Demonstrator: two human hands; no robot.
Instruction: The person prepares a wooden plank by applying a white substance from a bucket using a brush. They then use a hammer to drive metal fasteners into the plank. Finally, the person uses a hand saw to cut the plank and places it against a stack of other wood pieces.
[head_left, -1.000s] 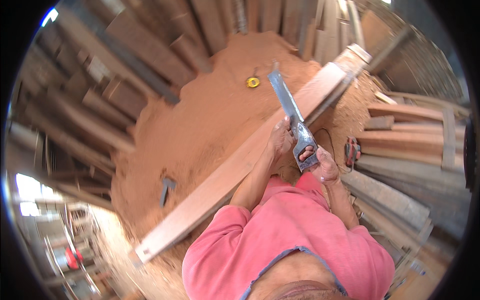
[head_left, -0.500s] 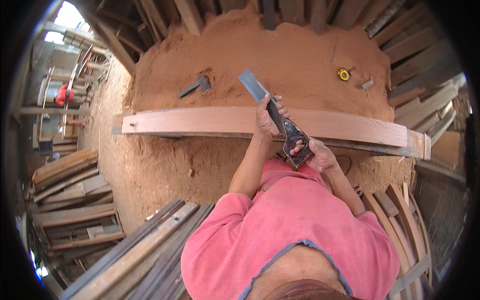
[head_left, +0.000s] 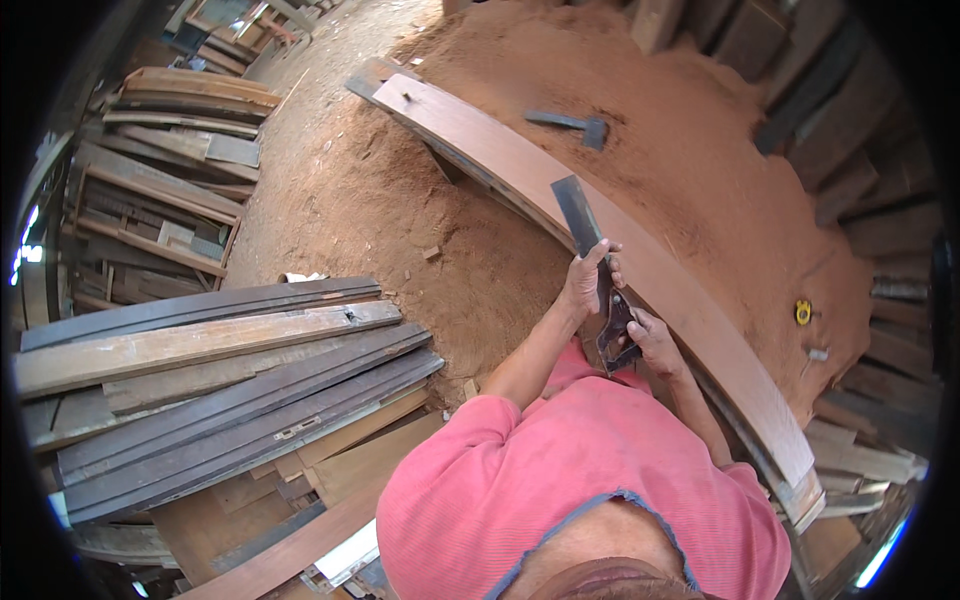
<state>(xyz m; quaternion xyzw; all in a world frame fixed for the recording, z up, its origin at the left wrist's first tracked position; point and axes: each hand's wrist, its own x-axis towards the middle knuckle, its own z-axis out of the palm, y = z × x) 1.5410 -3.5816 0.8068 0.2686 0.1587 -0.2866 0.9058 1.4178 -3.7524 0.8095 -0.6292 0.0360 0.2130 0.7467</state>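
Note:
A hand saw with a short wide blade and a dark handle is held in front of my body. My left hand is closed around the blade near its middle. At the dark handle, my right hand has its fingers at the grip opening, partly hidden. The blade's tip points away from me, over the near edge of a long pale plank. This plank lies on a darker beam and runs diagonally from far left to near right.
Beyond the plank, a hammer and a yellow tape measure lie on reddish sawdust. A small metal piece lies near the tape. Stacked boards fill the left side; more timber stands along the far right.
The view has turned to the left, so the plank now slants and the left board stacks show more. The saw stays in both hands, its blade now pointing more straight ahead.

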